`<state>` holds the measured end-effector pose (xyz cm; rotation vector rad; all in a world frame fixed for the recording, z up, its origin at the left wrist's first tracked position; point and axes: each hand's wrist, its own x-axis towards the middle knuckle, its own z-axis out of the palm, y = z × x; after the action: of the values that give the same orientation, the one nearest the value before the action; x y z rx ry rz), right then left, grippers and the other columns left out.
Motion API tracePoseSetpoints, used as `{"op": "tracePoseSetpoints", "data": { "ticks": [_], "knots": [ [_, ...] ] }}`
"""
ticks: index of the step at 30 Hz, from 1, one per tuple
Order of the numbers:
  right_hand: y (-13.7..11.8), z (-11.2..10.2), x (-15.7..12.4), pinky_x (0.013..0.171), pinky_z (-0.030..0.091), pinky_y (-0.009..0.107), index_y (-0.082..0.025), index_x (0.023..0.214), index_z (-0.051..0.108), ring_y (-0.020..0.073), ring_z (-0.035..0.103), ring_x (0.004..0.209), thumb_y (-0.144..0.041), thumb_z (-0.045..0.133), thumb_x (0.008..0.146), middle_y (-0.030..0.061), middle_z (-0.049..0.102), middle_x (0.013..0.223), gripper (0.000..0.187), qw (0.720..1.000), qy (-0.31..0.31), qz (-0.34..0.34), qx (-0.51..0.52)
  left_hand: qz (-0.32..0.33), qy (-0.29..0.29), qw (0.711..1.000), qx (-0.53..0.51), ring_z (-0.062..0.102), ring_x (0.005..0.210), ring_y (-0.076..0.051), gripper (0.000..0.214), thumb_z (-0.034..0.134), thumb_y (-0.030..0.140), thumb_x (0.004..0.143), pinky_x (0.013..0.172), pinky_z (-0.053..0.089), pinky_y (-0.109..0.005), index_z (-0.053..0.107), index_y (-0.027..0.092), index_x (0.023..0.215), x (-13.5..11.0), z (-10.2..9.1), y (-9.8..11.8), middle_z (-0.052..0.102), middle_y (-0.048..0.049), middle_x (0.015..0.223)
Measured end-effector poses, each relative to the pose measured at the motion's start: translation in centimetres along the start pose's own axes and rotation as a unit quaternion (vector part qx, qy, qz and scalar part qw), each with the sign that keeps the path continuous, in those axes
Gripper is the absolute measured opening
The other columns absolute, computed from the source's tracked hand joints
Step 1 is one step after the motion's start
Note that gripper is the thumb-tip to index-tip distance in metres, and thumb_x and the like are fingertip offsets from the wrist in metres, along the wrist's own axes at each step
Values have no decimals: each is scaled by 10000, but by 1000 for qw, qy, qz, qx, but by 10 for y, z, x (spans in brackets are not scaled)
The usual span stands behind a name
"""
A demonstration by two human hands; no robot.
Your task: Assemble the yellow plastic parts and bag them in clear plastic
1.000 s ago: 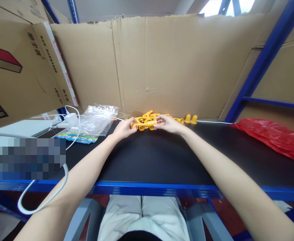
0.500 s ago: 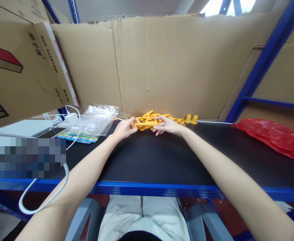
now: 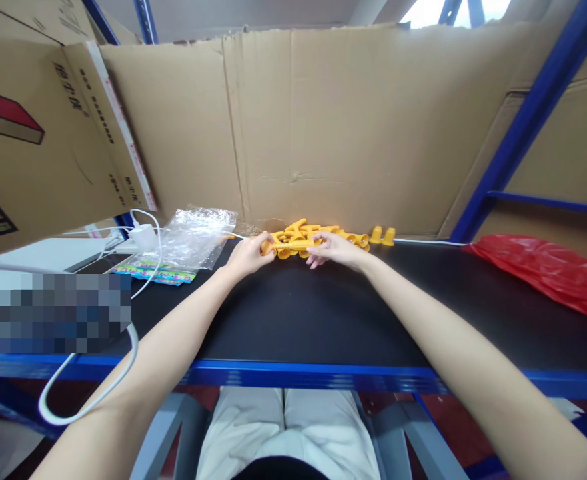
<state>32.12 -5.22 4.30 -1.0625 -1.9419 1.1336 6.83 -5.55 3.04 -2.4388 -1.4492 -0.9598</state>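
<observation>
Between my hands a long yellow plastic piece (image 3: 296,245) lies level, its near side facing me. My left hand (image 3: 251,255) is closed around its wider, rounded left end. At the right end, the thumb and index finger of my right hand (image 3: 336,251) pinch it, while the other fingers curl loosely below. Right behind is a pile of yellow plastic parts (image 3: 296,228), some cup-shaped and some like forked sticks. My fingers hide part of the pile. Two yellow cup-shaped parts (image 3: 388,237) stand apart from it on the right.
A black tabletop (image 3: 308,313) with a blue front rail carries everything. Cardboard (image 3: 373,133) walls the back. Clear plastic bags (image 3: 201,233) lie over colourful packets (image 3: 173,276) on the left, beside a white charger (image 3: 143,238) and cable. A red plastic bag (image 3: 538,267) lies at right.
My right hand has shifted very slightly at the right end of the piece. Otherwise both hands hold nearly the same pose, and the pile looks unchanged.
</observation>
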Motion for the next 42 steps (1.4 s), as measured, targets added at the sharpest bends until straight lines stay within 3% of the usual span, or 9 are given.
{"op": "tracePoseSetpoints", "data": {
  "ticks": [5,10,17,26,28,31,33,38,42],
  "knots": [
    [1,-1,-1,720,549,335,-161,1125,431,157,674,625,-291,626,799,29,690,713,401,1000,-5,-12,1,2,2,1000,-3,493,528,-117,216,560,307,743,532,311,-209,587,216,936,0,1,-1,547,36,592],
    [2,-2,0,689,548,342,-174,932,499,167,669,606,-405,628,788,55,691,705,301,1000,-9,-24,13,7,9,1000,-4,495,528,-115,207,566,292,737,531,313,-205,584,219,929,0,1,0,537,42,585],
    [0,-1,0,658,537,319,-171,787,546,156,657,577,-517,608,777,57,684,676,352,1000,-9,-22,21,16,12,1000,0,503,534,-116,203,566,297,746,532,318,-204,583,217,932,0,1,1,548,37,597],
    [-2,8,2,467,452,236,-164,725,522,130,610,471,-509,484,867,51,648,587,374,998,15,9,53,11,19,1000,16,526,547,-122,222,568,295,750,548,334,-213,587,210,953,0,-2,3,574,32,613],
    [-1,7,2,492,465,236,-160,762,530,131,630,524,-516,479,866,72,673,672,374,999,10,13,39,2,21,999,26,534,548,-126,233,573,302,744,549,339,-215,589,215,959,0,-2,2,581,32,612],
    [4,5,5,607,507,253,-174,975,538,139,666,698,-432,584,821,80,686,889,304,999,25,-7,24,-9,21,999,39,553,559,-133,240,575,310,742,547,342,-216,594,217,962,1,-1,2,597,23,625],
    [9,5,8,698,521,286,-199,1075,502,144,663,767,-329,685,742,56,671,930,402,998,38,-42,35,-6,19,999,44,561,566,-136,245,576,321,743,546,341,-217,596,217,964,1,-1,2,607,18,639],
    [12,7,11,816,508,367,-202,941,526,146,652,684,-338,730,675,8,650,756,361,992,57,-103,51,0,25,999,46,562,565,-134,242,565,338,753,549,343,-215,595,217,960,1,0,1,613,18,637],
    [6,7,6,723,527,364,-182,802,566,160,648,593,-502,659,724,46,674,712,342,995,47,-87,33,12,31,998,51,571,579,-135,241,575,314,740,555,346,-214,594,216,959,0,-1,3,622,13,651]
  ]
}}
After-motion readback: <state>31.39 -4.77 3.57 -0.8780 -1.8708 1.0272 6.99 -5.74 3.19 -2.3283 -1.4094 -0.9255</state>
